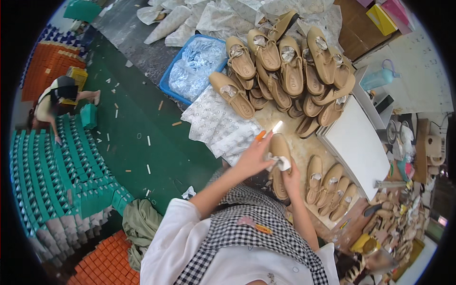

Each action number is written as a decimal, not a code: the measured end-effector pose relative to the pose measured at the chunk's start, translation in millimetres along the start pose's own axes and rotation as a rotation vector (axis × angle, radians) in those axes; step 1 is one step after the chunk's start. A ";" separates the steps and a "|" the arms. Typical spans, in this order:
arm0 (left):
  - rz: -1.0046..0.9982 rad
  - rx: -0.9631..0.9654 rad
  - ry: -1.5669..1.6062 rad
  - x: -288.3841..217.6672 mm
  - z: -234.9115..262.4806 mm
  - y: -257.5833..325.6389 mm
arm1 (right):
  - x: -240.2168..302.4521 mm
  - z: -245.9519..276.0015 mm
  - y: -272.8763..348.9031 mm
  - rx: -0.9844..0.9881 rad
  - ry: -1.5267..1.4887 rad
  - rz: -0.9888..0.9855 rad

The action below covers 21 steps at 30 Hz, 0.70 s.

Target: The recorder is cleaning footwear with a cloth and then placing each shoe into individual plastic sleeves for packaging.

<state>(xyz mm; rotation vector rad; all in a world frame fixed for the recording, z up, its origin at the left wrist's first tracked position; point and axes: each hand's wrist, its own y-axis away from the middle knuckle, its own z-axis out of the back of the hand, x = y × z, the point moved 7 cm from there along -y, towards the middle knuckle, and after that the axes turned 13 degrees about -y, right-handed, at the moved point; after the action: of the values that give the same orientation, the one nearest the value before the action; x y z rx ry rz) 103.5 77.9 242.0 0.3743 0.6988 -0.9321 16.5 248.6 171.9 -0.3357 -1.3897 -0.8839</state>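
My right hand (291,178) is wrapped round a tan slip-on shoe (280,145), held in front of my apron. Crumpled white paper (283,162) shows at the shoe's opening. My left hand (255,156) is closed at that paper, its thumb against it. A slim tool with an orange part (260,135) and a bright white end sticks out past its fingers; its exact kind is unclear. On the table just beyond lies a heap of tan shoes (290,71), several with paper stuffed inside. More tan shoes (327,185) stand in a row to the right of my right hand.
Printed wrapping paper (221,123) lies left of the heap, beside a blue basket (165,81) of clear plastic. A white box stack (349,142) stands right. Far left, a person (50,102) bends over green boxes (47,166). Orange boxes (102,261) are stacked lower left.
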 end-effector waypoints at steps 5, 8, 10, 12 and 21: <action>0.229 -0.118 -0.226 152.0 98.1 -3.6 | -54.4 43.7 -9.9 -0.246 -0.090 -0.166; 0.424 0.042 -0.180 201.9 118.9 -16.6 | -62.5 55.2 -2.7 -0.341 0.046 -0.219; 0.314 0.081 -0.129 204.0 91.8 -12.4 | 0.5 42.6 -0.4 -0.464 0.661 0.101; 0.151 0.113 -0.123 190.8 48.5 -13.8 | 48.5 7.1 -2.5 -0.464 0.637 0.151; 0.133 0.330 -0.388 148.4 -24.4 -20.5 | 69.8 -57.2 -5.2 -0.083 0.428 0.186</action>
<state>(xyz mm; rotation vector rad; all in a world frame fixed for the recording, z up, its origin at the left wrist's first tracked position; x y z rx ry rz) 136.7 -8.7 121.8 0.5063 0.1613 -0.9588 48.6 182.5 224.7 -0.3116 -0.9132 -0.8044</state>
